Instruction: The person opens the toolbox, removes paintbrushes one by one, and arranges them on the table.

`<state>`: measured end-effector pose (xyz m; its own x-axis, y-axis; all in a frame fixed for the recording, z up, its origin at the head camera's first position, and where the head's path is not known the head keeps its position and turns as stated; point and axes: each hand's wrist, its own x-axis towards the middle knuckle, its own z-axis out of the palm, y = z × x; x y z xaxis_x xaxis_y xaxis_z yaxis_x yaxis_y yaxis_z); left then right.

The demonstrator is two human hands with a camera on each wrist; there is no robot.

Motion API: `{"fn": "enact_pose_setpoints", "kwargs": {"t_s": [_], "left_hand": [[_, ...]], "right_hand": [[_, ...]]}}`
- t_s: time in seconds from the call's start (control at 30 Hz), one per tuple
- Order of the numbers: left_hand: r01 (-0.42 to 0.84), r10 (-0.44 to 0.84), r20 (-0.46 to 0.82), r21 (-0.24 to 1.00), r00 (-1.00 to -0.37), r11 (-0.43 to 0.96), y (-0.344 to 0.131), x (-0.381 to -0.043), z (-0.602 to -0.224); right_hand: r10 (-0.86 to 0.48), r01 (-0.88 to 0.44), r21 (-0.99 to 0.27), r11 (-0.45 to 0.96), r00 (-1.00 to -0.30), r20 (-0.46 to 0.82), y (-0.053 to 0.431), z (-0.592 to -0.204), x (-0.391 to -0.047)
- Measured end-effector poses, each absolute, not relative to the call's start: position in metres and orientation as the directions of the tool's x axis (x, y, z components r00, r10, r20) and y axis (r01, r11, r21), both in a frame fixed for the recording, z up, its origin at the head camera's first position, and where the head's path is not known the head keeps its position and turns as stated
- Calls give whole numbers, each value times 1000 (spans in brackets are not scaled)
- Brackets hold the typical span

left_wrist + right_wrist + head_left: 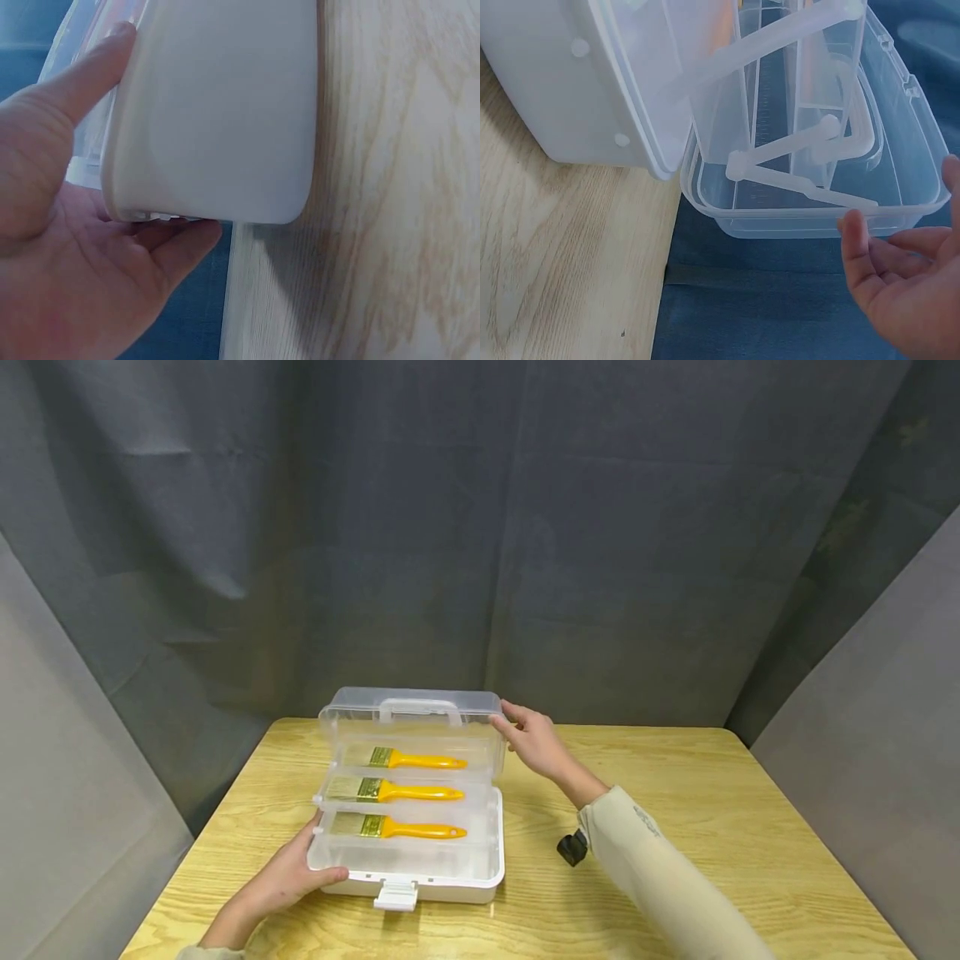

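Observation:
A white plastic storage box (461, 891) with a clear hinged lid (480, 693) stands open on the table. Three paintbrushes with yellow handles lie in its clear tiered trays: an upper paintbrush (427, 762), a middle paintbrush (423, 792) and a lower paintbrush (424, 830). My left hand (285, 872) grips the box's left side, thumb over the front-left rim and fingers around the wall. At the raised lid's right edge, my right hand (536, 743) holds the rim between thumb and fingers. The right wrist view shows the white folding arms (780, 146) joining the trays.
A white latch (396, 895) hangs down at the box's front, and a white handle (420, 706) sits on the lid. The wooden table (690, 827) ends at a dark curtain (637, 568) behind. Pale panels flank both sides. A black wrist device (572, 848) shows beside the right sleeve.

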<state>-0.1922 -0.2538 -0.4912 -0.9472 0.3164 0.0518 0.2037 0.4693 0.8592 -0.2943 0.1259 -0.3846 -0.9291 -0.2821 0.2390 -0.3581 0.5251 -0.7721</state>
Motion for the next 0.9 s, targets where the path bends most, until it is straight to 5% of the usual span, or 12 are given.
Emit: {"fn": "enact_pose_setpoints", "kwargs": {"t_s": [0.5, 0.9], "left_hand": [[181, 279, 34, 835, -960, 519, -249, -191, -491], [173, 296, 27, 859, -955, 482, -244, -191, -490]], "right_hand": [[-175, -320, -797, 513, -948, 268, 124, -395, -319], [-85, -197, -932, 304, -980, 179, 123, -416, -333]]}}
